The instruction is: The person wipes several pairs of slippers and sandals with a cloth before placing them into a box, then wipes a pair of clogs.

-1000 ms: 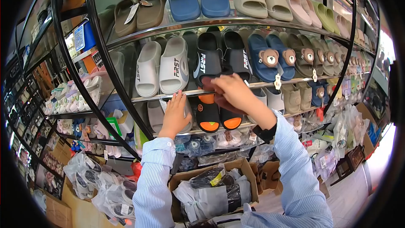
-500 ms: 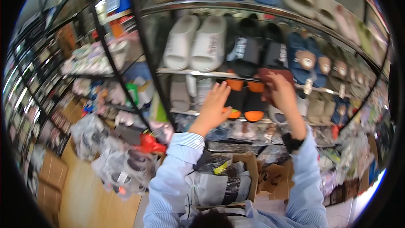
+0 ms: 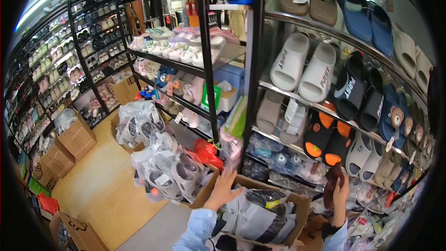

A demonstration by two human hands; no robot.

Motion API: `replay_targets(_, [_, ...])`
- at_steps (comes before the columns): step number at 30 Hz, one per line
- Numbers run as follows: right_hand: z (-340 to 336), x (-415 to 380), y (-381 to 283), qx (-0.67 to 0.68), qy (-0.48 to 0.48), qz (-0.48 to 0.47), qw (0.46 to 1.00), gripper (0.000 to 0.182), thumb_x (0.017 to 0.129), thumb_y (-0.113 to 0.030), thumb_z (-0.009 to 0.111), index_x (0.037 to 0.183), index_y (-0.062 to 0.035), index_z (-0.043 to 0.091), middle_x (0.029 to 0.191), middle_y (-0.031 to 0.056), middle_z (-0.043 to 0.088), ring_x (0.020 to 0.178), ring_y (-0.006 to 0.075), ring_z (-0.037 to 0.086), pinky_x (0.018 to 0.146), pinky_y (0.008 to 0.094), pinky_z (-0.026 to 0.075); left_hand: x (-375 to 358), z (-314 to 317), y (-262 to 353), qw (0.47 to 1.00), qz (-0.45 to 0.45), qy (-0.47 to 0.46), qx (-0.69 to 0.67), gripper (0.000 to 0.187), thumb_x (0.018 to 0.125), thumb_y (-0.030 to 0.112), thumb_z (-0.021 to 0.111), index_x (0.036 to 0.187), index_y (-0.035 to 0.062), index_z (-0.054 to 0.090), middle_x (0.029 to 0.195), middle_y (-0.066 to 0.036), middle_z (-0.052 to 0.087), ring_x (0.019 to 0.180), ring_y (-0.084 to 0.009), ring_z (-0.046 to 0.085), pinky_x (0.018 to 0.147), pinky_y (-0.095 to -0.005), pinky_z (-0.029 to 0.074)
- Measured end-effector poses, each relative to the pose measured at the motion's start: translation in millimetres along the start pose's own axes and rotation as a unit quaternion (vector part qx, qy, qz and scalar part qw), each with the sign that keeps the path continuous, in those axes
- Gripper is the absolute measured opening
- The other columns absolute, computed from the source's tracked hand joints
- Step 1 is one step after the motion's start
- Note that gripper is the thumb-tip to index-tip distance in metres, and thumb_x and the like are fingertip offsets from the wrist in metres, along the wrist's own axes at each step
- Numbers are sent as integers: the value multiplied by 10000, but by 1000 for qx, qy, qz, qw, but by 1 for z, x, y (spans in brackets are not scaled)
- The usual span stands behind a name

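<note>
My right hand [image 3: 340, 195] is closed around a limp dark red-brown cloth [image 3: 331, 186], just below the black-and-orange slides [image 3: 329, 140] on the lower shelf. My left hand [image 3: 223, 190] has its fingers spread and holds nothing. It is over the left side of an open cardboard box [image 3: 301, 204] with plastic-wrapped goods [image 3: 259, 212] in it. Above my right hand, white slides [image 3: 290, 62] and black slides [image 3: 349, 88] stand in pairs on the middle shelf.
Bagged grey shoes [image 3: 169, 172] fill boxes to the left of my left hand. A black rack post [image 3: 251, 79] rises between the two shelf units. A red plastic bag [image 3: 206, 152] lies near its foot. Cardboard cartons [image 3: 78, 135] stand along the wooden floor [image 3: 104, 176].
My view has turned left. My right hand, with the cloth, has come down from the middle shelf's edge to below the black-and-orange slides. My left hand has lowered to the box.
</note>
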State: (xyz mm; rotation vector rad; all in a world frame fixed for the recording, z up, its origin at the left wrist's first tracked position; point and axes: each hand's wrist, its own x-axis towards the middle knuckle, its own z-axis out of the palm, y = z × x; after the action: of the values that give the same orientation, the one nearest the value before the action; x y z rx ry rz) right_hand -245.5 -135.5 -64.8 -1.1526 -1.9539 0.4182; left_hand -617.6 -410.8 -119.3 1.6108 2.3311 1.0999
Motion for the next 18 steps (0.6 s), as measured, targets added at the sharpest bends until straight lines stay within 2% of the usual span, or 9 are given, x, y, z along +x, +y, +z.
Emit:
replay_targets(2, [19,-24,6,-12,16,-66,998,302,924,-101,489,1214,-25,526,1195,189,575,1132,383,522,987,420,381,-24,-6,-7,999,-36,-5,-12,739,811,422,640,1390,50,373,1461,-221,306,1362,-417,244,1085,-535,224])
replay_targets(4, [23,-48,1,-79,-34,-73,994,329,908,-103,524,1227,-18,517,1256,209,533,1206,372,476,999,433,367,-52,-7,-13,998,-55,5,-20,739,810,426,639,1396,64,369,1458,-218,314,1360,-417,251,1082,-536,229])
replay_targets(6, [26,-68,-10,-41,-76,-38,996,369,859,-68,553,1222,-22,503,1236,186,546,1208,395,454,1014,458,328,-84,-7,-14,997,-76,13,-32,739,810,429,637,1401,79,366,1456,-215,321,1358,-416,258,1080,-536,234])
replay_targets(7, [27,-76,-9,-74,-96,-46,992,370,851,-77,559,1216,-37,511,1236,180,547,1216,394,443,1009,469,315,-100,-8,-14,995,-89,14,-36,739,809,427,638,1399,74,369,1450,-217,332,1354,-420,268,1079,-535,235])
replay_targets(13, [11,-114,-3,-65,-170,-26,983,391,874,-121,558,1258,-72,503,1280,164,532,1270,381,409,1040,495,267,-200,-9,-15,984,-158,79,-30,736,790,350,677,1383,30,382,1432,-230,357,1341,-436,287,1094,-502,237])
replay_targets(16, [3,-126,15,-30,-165,-74,983,387,882,-111,547,1262,-54,504,1292,181,520,1258,389,423,1030,476,309,-236,-20,2,974,-200,108,-23,737,778,298,696,1378,9,380,1433,-236,353,1341,-441,285,1102,-479,239])
replay_targets(18, [5,-133,23,-11,-177,-74,981,378,885,-101,539,1258,-40,509,1288,195,519,1242,404,433,1030,461,329,-255,-30,17,966,-236,104,-4,738,775,275,701,1379,3,375,1437,-238,345,1344,-441,279,1105,-470,240])
